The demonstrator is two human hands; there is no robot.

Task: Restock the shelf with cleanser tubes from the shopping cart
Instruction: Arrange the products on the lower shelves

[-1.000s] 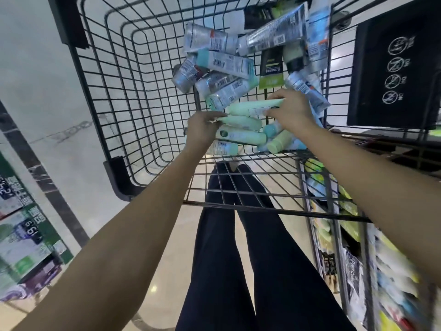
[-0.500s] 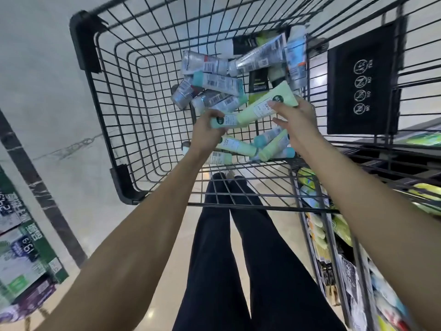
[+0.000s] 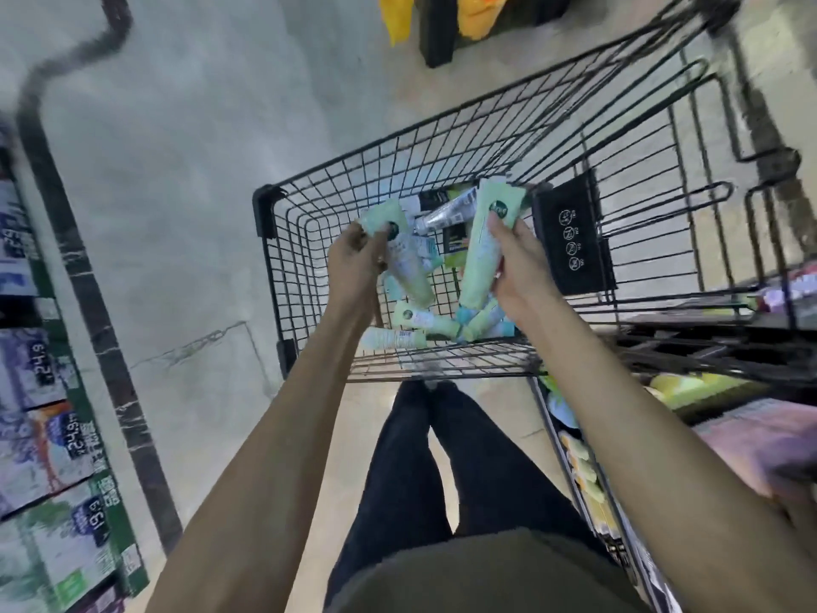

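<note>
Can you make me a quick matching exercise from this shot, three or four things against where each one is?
Things:
1. silver tube
2. black sign panel
3. left hand
4. right hand

Places or states:
A. fixed to the cart's right side
B. lying in the cart, beyond the hands
C. holding a pale green tube
D. holding a green-and-white tube

Pairs: 1-B, 2-A, 3-D, 4-C

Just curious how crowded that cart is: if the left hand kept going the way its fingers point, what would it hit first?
Probably the silver tube lying in the shopping cart, past the green cleanser tube the left hand holds. Blur makes depth uncertain.
</note>
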